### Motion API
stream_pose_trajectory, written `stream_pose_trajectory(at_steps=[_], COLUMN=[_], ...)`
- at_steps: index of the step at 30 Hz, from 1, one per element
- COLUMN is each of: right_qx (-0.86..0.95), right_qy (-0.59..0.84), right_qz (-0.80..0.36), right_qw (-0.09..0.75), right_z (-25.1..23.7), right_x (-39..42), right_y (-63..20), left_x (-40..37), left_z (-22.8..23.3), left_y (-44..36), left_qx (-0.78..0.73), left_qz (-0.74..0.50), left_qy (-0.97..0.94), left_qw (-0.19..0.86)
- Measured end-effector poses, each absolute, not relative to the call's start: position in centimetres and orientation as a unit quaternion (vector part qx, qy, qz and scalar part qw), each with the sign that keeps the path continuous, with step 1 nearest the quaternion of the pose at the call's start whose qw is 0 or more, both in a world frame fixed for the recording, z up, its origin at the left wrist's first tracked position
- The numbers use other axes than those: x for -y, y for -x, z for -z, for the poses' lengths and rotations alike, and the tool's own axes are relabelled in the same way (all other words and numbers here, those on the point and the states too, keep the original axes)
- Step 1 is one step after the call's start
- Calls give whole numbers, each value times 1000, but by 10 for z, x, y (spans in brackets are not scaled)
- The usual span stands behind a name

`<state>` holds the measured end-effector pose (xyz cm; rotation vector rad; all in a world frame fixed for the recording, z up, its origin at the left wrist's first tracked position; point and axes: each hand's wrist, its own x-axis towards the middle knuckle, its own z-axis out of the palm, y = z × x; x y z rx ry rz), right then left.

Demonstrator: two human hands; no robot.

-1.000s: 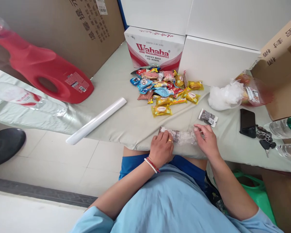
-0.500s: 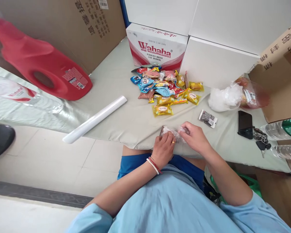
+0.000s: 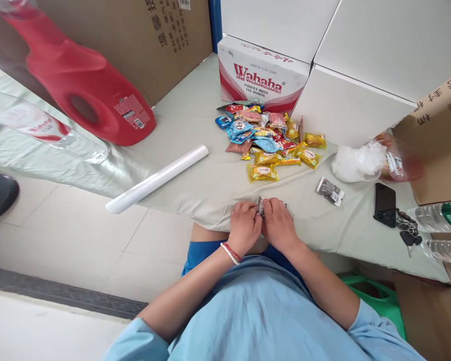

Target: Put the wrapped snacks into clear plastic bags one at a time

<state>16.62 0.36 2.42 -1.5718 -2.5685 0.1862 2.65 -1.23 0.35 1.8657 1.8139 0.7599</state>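
Note:
At the table's front edge, my left hand (image 3: 244, 226) and my right hand (image 3: 280, 223) meet over a small dark packet in clear crinkled plastic film (image 3: 261, 206). Fingers of both hands are bent and closed on it, covering most of it. A similar dark snack packet (image 3: 330, 191) lies flat to the right of my right hand. Beyond my hands is a pile of wrapped snacks (image 3: 268, 144) in blue, red and yellow. To the left, a white roll of plastic film (image 3: 158, 179) lies slantwise, its near end over the table edge.
A red jug (image 3: 93, 95) and a Wahaha water bottle (image 3: 41, 128) are at the left. Behind the snacks stands a Wahaha carton (image 3: 263, 75). A white plastic bag (image 3: 359, 160), phone (image 3: 385, 204), keys (image 3: 408, 228) and bottles (image 3: 441, 216) are on the right.
My right hand has moved left, up against my left hand, and now covers more of the film-wrapped packet. The view has shifted, so things on the table appear farther right.

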Motion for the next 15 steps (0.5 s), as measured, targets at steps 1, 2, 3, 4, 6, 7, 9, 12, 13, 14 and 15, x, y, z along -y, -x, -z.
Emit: stream_pose_trajectory(at_steps=[1, 2, 3, 4, 6, 7, 9, 12, 13, 14, 15], right_qx=[846, 843, 839, 833, 816, 807, 790, 775, 767, 753, 731], right_qy=[526, 533, 540, 550, 576, 589, 611, 627, 634, 643, 654], right_qz=[-55, -48, -40, -31, -24, -25, -39, -62, -71, -84, -107], right_qw=[61, 61, 60, 57, 46, 37, 20, 41, 72, 115, 164], right_z=[-23, -22, -21, -21, -23, -24, -30, -44, -49, -55, -60], right_x=[-4, -5, -6, -8, -10, -11, -12, -7, -5, -3, -2], right_y=[-166, -165, -165, -165, -166, -168, -175, -198, -212, -228, -248], left_x=[8, 5, 2, 1, 2, 4, 9, 15, 15, 14, 12], left_z=[-5, -6, -8, -10, -14, -17, -23, -27, -26, -23, -18], left_y=[-29, -31, -32, -33, -36, -38, -42, -45, -42, -38, -32], left_qx=[-649, -646, -643, -636, -610, -592, -554, -504, -496, -499, -511], left_qz=[-278, -287, -299, -312, -339, -349, -359, -356, -356, -358, -359], left_qy=[-667, -655, -638, -621, -596, -593, -602, -634, -645, -654, -662], left_qw=[237, 266, 299, 334, 397, 420, 449, 466, 459, 442, 414])
